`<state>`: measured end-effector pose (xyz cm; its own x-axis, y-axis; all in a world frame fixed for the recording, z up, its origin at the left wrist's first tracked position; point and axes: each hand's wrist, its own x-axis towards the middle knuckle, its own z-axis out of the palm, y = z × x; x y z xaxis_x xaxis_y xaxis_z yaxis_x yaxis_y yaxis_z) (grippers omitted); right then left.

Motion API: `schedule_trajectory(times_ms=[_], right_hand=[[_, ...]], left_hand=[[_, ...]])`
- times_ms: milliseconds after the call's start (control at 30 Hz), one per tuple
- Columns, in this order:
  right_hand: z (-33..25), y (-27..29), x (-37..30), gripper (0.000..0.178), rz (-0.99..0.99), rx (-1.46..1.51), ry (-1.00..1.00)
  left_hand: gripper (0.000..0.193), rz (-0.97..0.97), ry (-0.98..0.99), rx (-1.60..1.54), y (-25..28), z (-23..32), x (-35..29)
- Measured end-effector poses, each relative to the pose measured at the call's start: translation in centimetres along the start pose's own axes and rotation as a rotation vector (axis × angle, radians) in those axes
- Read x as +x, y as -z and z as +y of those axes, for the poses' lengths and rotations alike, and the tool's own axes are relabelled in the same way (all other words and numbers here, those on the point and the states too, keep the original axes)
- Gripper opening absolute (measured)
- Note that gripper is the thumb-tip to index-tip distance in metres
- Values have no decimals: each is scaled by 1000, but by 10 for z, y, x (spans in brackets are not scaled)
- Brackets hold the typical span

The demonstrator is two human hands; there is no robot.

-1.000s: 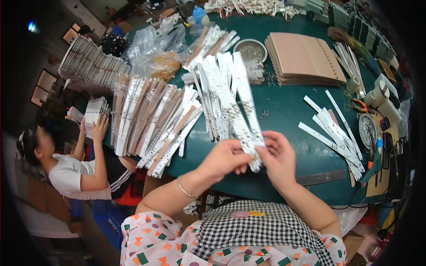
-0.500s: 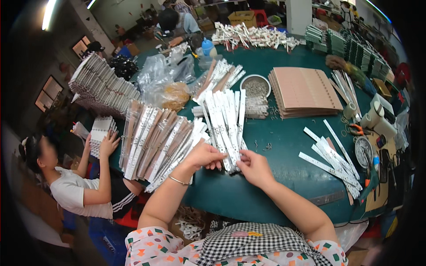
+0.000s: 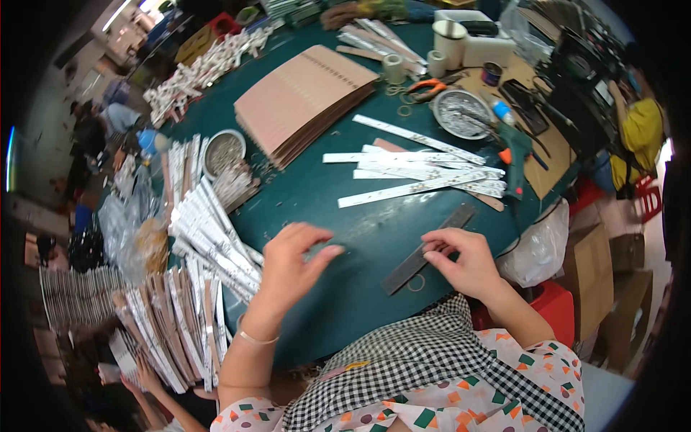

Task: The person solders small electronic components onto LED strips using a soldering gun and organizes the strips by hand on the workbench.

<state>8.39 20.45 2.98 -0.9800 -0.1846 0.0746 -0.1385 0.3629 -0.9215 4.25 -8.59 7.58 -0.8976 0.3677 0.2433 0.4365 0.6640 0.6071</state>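
Note:
My left hand (image 3: 296, 259), slightly blurred, hovers above the green table (image 3: 338, 288). Its thumb and fingers are apart with nothing between them. Close to it on the left lies a fanned bundle of white printed strips (image 3: 205, 223). My right hand (image 3: 461, 261) is loosely curled over a flat dark grey bar (image 3: 403, 273), thumb and forefinger apart; nothing shows in its grasp. Whether it touches the bar I cannot tell. A thin rubber band (image 3: 415, 283) lies beside the bar. Beyond both hands, loose white strips (image 3: 410, 189) lie crossed in a pile, some of them brown.
Stacked brown boards (image 3: 302, 101) and a bowl of small metal parts (image 3: 224, 151) stand farther off. At the right are another metal dish (image 3: 461, 114), orange-handled pliers (image 3: 426, 88) and a glue gun (image 3: 515, 162). More strip bundles (image 3: 162, 317) sit left, near another person's hands.
The view has swung right. Both my hands have let go of the white strip bundle. My right hand has moved to the dark bar, and my left has lifted away.

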Motion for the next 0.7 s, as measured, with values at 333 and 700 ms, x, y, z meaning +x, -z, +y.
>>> schedule_trajectory(times_ms=[333, 700], right_hand=[[21, 59, -34, 38, 531, -471, 67], [40, 86, -14, 39, 588, -558, 149]], left_hand=[[108, -239, -537, 290, -154, 24, 159], [39, -616, -445, 193, -143, 37, 190]])
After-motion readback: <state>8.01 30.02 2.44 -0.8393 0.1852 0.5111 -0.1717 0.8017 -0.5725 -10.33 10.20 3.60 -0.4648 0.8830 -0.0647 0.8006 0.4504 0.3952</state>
